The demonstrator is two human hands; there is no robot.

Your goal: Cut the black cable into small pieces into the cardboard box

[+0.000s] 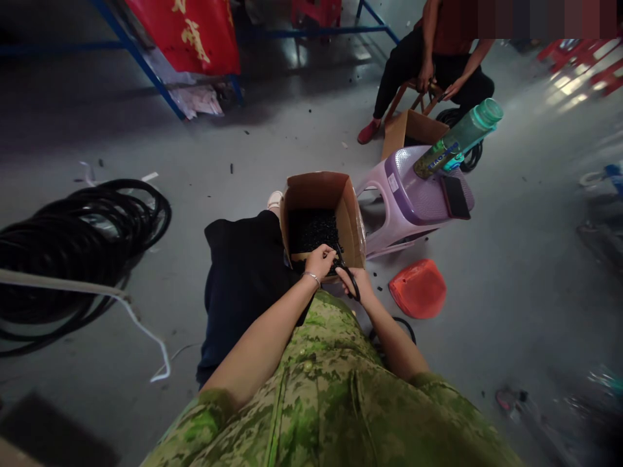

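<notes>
My right hand (357, 282) grips a pair of black-handled scissors (346, 269) at the near edge of an open cardboard box (354, 217). Close beside the blades, my left hand (320, 261) is closed, thumb and fingers pinched together; what sits in them is too small and dark to name. Inside the box lies a heap of small black pieces (311, 230), below and beyond both hands. The box stands on the floor between my legs.
A purple stool (413, 188) bears a green bottle (460, 139) and a dark phone-like slab (456, 198). Near it lies a red plastic bag (418, 288). Coiled black tubing (73, 253) is at left. Beyond, a seated person (438, 65) works over another cardboard box (395, 133).
</notes>
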